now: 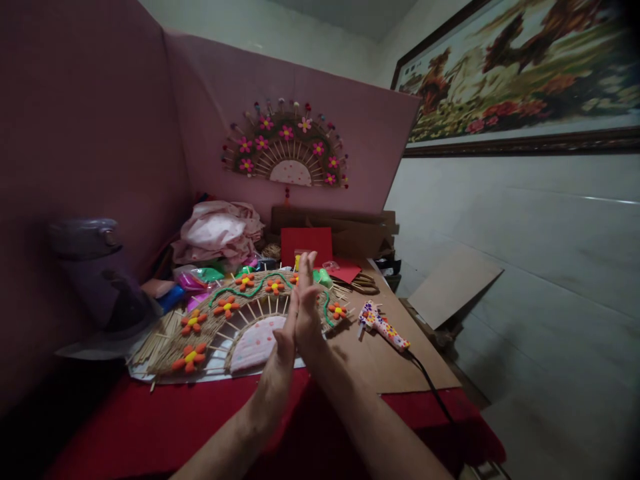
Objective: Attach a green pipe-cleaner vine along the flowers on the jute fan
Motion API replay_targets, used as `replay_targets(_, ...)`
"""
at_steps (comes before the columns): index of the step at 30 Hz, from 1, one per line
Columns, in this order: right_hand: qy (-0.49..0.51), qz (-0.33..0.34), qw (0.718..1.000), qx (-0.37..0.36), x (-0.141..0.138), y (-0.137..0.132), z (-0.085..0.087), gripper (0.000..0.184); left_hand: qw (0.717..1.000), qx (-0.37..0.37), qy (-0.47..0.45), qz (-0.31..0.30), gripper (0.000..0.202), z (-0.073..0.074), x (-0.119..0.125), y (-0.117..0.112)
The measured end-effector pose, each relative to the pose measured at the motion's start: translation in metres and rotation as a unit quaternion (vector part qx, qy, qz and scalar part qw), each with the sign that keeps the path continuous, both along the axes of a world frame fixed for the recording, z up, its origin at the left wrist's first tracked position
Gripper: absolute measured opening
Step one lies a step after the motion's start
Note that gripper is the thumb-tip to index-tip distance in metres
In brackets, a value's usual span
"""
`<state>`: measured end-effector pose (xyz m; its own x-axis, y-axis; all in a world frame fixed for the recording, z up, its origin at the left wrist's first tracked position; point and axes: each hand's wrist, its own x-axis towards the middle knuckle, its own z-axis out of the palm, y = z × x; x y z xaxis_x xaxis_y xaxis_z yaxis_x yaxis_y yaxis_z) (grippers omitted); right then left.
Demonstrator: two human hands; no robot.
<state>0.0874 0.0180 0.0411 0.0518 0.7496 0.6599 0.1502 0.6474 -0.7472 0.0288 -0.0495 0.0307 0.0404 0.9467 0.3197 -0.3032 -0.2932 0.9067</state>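
My left hand (281, 357) and my right hand (306, 310) are pressed palm to palm, fingers straight and pointing away from me, above the near edge of a fan-shaped straw craft (210, 327). Anything between the palms is hidden. The fan lies flat on a white board and has wooden stick ribs, orange clay flowers (191, 358), a wavy green clay line (250, 288) and a pink half-round centre (253, 347). A patterned glue gun (383, 325) lies just right of my hands on a brown board (400, 363).
A finished fan with pink flowers (287, 150) hangs on the pink backdrop. Behind the craft lie a pink cloth bundle (220, 230), bags of coloured clay (200, 277), red paper (306, 245) and scissors (365, 283). A purple device (95, 267) stands left. Red cloth (150, 420) covers the near table.
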Motion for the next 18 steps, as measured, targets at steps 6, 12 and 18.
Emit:
replay_targets(6,0.056,-0.003,0.997,-0.049,0.017,0.031,0.007,0.087,0.999,-0.020,0.003,-0.047,0.054,-0.012,0.009,-0.014)
replay_targets(12,-0.003,0.026,1.000,0.002,0.004,-0.010,-0.010,0.076,0.998,-0.049,-0.028,-0.037,0.059,-0.008,0.006,0.008)
replay_targets(18,-0.049,0.062,0.997,0.008,-0.013,-0.055,-0.039,0.068,1.000,-0.019,-0.002,0.005,0.064,0.018,-0.004,0.037)
